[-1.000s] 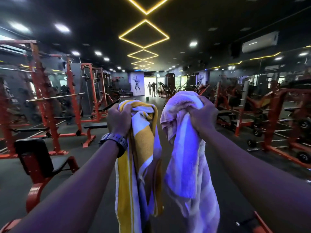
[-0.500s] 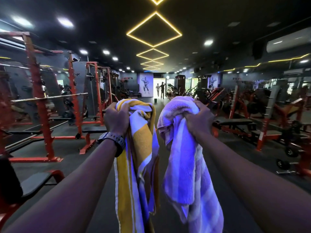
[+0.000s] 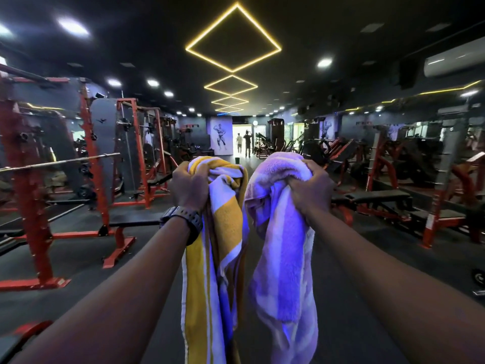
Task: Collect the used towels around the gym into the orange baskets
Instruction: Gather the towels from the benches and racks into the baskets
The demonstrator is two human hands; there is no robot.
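Both arms are stretched out in front of me along a gym aisle. My left hand (image 3: 189, 185), with a dark watch on its wrist, is closed on the bunched top of a yellow and white striped towel (image 3: 210, 258) that hangs straight down. Beside it, my right hand (image 3: 311, 191) grips the top of a purple and white towel (image 3: 284, 258), which also hangs down. The two towels hang close together, almost touching. No orange basket shows in this view.
Red squat racks (image 3: 91, 164) with a loaded barbell (image 3: 60, 162) and a flat bench (image 3: 131, 222) line the left. Red machines and a black bench (image 3: 378, 197) line the right. The dark aisle runs ahead to a bright doorway with two people (image 3: 244, 141).
I have moved forward along the aisle; the left racks and right benches slid closer and outward. Both hands keep their grip on the towels at the same height.
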